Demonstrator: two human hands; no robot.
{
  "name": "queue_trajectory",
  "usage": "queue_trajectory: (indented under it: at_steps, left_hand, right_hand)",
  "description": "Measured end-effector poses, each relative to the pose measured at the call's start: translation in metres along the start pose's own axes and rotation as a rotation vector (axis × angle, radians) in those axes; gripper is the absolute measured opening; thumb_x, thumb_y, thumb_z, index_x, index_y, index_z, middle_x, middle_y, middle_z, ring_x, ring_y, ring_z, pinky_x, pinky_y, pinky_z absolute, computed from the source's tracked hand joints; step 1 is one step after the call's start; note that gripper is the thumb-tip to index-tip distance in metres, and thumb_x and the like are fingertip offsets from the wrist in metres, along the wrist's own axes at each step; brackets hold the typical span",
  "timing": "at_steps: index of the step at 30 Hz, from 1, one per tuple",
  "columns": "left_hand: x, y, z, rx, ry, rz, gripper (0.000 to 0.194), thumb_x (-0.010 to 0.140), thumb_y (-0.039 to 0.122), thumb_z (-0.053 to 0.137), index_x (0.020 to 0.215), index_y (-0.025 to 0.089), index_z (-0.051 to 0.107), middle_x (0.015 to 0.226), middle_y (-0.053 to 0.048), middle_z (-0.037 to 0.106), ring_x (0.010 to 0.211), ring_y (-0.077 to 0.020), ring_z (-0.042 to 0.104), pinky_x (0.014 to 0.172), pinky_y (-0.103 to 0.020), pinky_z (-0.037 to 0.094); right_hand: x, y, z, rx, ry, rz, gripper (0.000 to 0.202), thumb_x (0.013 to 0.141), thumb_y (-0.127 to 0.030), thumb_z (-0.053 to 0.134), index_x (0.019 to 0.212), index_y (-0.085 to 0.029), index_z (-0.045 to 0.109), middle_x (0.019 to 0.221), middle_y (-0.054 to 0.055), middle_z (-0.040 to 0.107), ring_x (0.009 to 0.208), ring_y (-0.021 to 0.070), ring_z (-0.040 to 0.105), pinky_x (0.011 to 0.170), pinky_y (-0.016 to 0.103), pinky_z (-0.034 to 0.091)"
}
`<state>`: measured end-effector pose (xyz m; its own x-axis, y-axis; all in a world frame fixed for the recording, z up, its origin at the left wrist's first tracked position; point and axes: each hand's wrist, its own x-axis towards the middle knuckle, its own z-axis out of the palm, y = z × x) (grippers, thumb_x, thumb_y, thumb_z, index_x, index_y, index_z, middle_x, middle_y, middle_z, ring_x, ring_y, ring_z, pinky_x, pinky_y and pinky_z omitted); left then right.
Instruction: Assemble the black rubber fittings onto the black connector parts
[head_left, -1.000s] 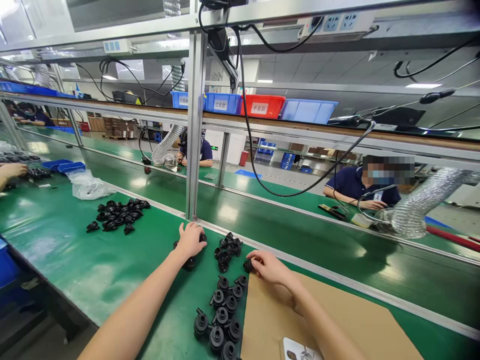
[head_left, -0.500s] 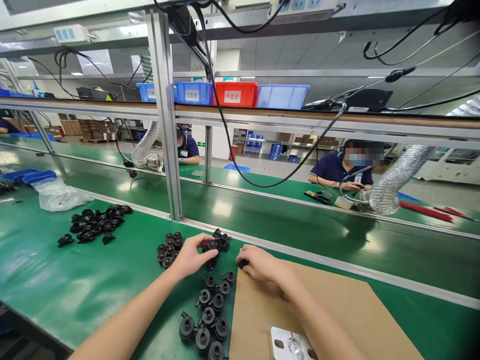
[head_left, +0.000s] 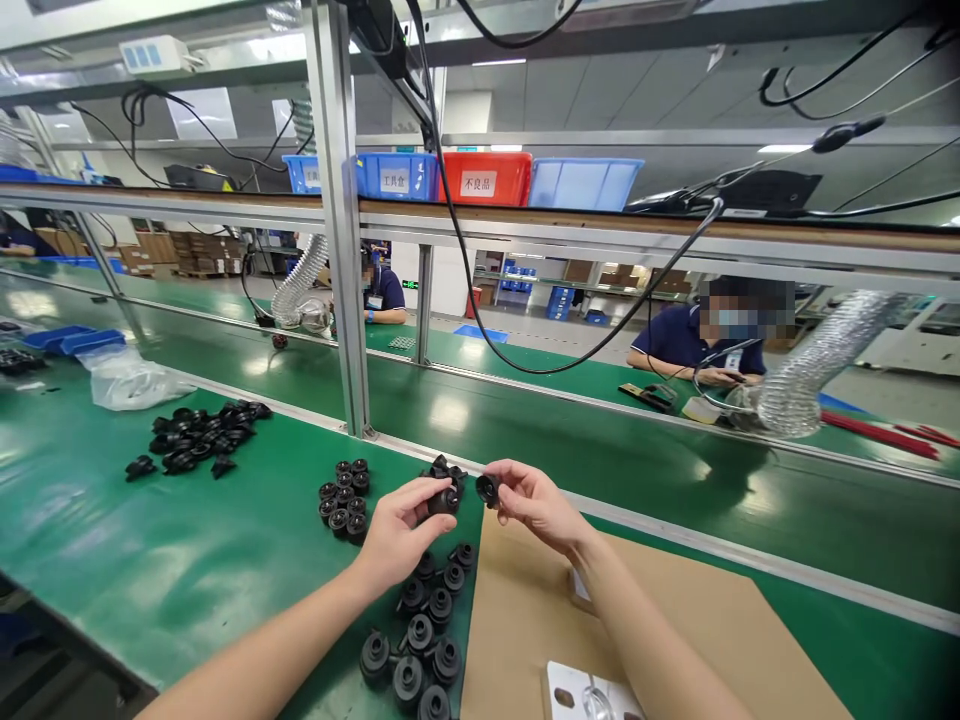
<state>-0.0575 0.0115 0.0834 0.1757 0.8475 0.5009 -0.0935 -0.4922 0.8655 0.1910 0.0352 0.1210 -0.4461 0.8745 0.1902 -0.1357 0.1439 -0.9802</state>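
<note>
My left hand (head_left: 397,530) grips a small black plastic part (head_left: 443,499) and holds it above the green table (head_left: 135,560). My right hand (head_left: 534,503) pinches a second small black part (head_left: 487,488) a little to the right, the two parts close together but apart. Below my hands lies a cluster of upright black parts (head_left: 420,640). To the left sits a tidy group of small black parts (head_left: 344,502). A few more black parts (head_left: 448,468) lie just behind my left hand.
A brown cardboard sheet (head_left: 675,640) covers the table on the right, with a white fixture (head_left: 577,695) at its near edge. A loose heap of black parts (head_left: 199,435) and a plastic bag (head_left: 127,380) lie far left. A metal post (head_left: 341,220) stands behind. Seated workers sit beyond the conveyor.
Both hands have lifted off the table, each now holding a black part, and come closer together. The left hand left the tidy group of small parts behind.
</note>
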Motion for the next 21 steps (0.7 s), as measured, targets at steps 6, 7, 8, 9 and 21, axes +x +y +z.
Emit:
queue_trajectory:
  at_steps: [6,7,8,9,21]
  left_hand:
    - [0.0,0.003,0.003,-0.04,0.012,0.051,0.037,0.092,0.031,0.076,0.128,0.022,0.075,0.127,-0.012,0.068,0.12,-0.0296,0.066,0.098,-0.039,0.062]
    - [0.0,0.003,0.003,-0.05,0.013,0.055,0.036,0.092,0.031,0.075,0.127,0.022,0.075,0.127,-0.012,0.068,0.12,-0.0295,0.066,0.098,-0.039,0.062]
    - [0.0,0.004,0.003,-0.058,0.016,0.062,0.036,0.092,0.031,0.075,0.127,0.022,0.075,0.127,-0.012,0.068,0.12,-0.0294,0.066,0.098,-0.039,0.062]
    - [0.0,0.004,0.003,-0.063,0.016,0.067,0.036,0.092,0.031,0.076,0.127,0.022,0.075,0.126,-0.012,0.068,0.119,-0.0294,0.066,0.098,-0.039,0.062]
    - [-0.001,0.003,0.001,0.01,0.038,0.079,0.032,0.089,0.028,0.078,0.12,0.022,0.077,0.123,-0.012,0.07,0.113,-0.0305,0.07,0.094,-0.041,0.064]
  right_hand:
    - [-0.002,-0.005,0.036,-0.383,0.107,-0.184,0.034,0.096,-0.045,0.072,0.12,-0.021,0.07,0.11,0.009,0.068,0.094,0.0221,0.062,0.074,0.032,0.056]
    - [-0.003,-0.007,0.041,-0.434,0.114,-0.208,0.031,0.097,-0.042,0.07,0.12,-0.022,0.07,0.111,0.009,0.068,0.097,0.0228,0.062,0.076,0.032,0.056]
    - [-0.004,-0.009,0.045,-0.478,0.119,-0.23,0.028,0.097,-0.039,0.069,0.12,-0.023,0.07,0.112,0.008,0.068,0.099,0.0232,0.063,0.077,0.033,0.055]
    - [-0.005,-0.01,0.048,-0.509,0.121,-0.248,0.026,0.097,-0.036,0.068,0.12,-0.023,0.07,0.112,0.008,0.068,0.1,0.0233,0.063,0.078,0.033,0.055]
    - [-0.007,-0.01,0.051,-0.752,0.088,-0.471,0.022,0.1,-0.025,0.064,0.122,-0.027,0.067,0.117,0.01,0.067,0.105,0.0262,0.065,0.086,0.039,0.059]
